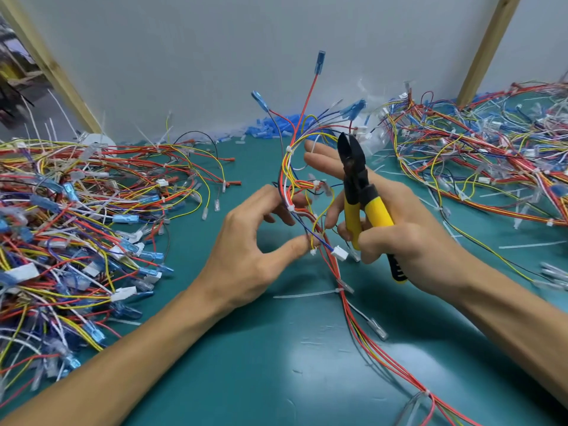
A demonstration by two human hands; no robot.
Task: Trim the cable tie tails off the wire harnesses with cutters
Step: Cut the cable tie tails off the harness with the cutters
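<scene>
While left hand [246,241] holds harness [285,176], right hand [408,238] grips cutters [353,167].

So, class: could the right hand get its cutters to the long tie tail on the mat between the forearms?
Probably yes. The right hand grips the cutters, and the tie tail lies uncovered on the mat close by; the cutters' tip points up, so it would need turning down.

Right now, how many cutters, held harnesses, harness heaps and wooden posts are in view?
Cutters: 1, in the right hand
Held harness: 1, in the left hand
Harness heaps: 2, left and right
Wooden posts: 2, left and right
Total: 6
</scene>
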